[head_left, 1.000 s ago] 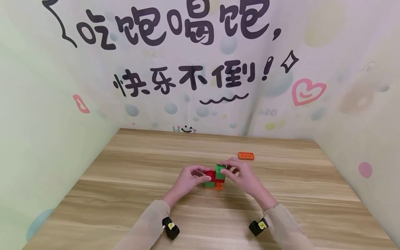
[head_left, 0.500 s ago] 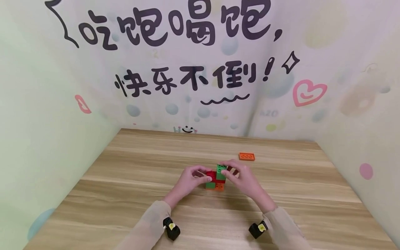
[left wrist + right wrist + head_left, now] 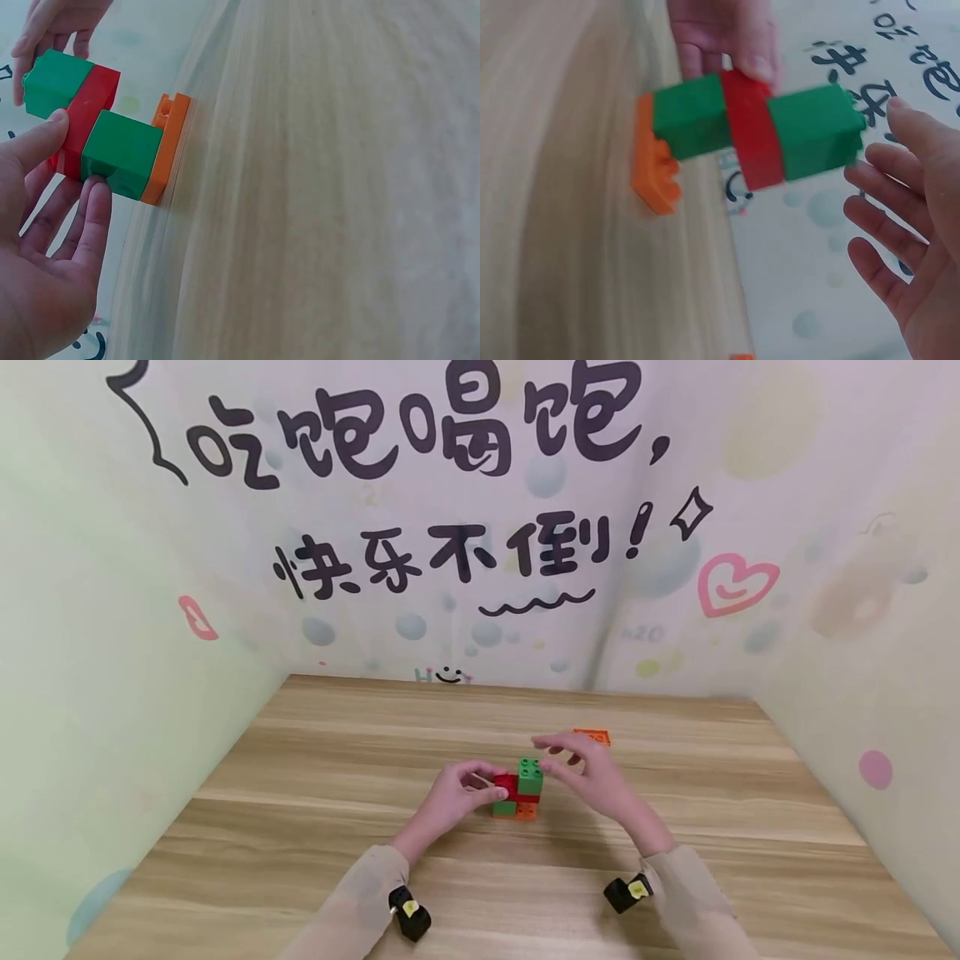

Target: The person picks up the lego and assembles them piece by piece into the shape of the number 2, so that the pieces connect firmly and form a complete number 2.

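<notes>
A small stack of toy building bricks stands on the table. At its base lies an orange plate (image 3: 171, 150), with a lower green brick (image 3: 124, 154) on one end. Across that sits a red brick (image 3: 529, 797), and an upper green brick (image 3: 529, 776) stands on the red one's right end. My left hand (image 3: 452, 797) pinches the stack at the red brick, its thumb on the near side; in the left wrist view its fingertips also touch the lower green brick. Beside the upper green brick, my right hand (image 3: 600, 777) has its fingers spread and holds nothing.
Behind my right hand lies a loose orange plate (image 3: 592, 737), partly covered by the fingers. The wooden table (image 3: 315, 760) meets a printed backdrop (image 3: 420, 635) at the rear, with pale walls on both sides.
My right hand has let go of the upper green brick and moved slightly up and right, its fingers spreading. My left hand keeps its grip on the stack, which stays in place.
</notes>
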A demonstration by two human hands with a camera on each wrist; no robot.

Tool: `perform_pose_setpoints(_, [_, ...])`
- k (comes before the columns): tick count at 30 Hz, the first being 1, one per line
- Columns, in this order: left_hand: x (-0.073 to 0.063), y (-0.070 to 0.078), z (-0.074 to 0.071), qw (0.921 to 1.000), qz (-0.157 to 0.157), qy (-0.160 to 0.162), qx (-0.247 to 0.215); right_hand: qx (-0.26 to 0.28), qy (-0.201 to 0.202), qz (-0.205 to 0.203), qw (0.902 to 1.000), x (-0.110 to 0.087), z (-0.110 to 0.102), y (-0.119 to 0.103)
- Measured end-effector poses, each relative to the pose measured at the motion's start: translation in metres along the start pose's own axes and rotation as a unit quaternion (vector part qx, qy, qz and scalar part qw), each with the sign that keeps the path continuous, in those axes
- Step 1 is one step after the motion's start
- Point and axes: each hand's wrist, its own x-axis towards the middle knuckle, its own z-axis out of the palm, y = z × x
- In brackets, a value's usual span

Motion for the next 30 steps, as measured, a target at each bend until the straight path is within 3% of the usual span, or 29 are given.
perform_pose_setpoints(7, [-0.001,0.000,-0.002,1.0000,-0.002,0.001,0.006,-0.025,0.051,-0.007,0.9983,0.013,-0.029,0.014])
perform_pose_setpoints(15, [-0.001,-0.001,-0.002,1.0000,-0.006,0.005,0.005,-0.067,0.032,0.010,0.9972,0.030,-0.057,0.026])
perform_pose_setpoints(23, [-0.002,-0.002,0.000,1.0000,0.005,-0.001,0.002,-0.053,0.005,0.055,0.9971,0.041,-0.063,0.051])
perform_pose_setpoints(30, [-0.002,-0.002,0.000,1.0000,0.005,0.000,0.008,-0.031,0.012,0.076,0.9965,0.048,-0.062,0.072])
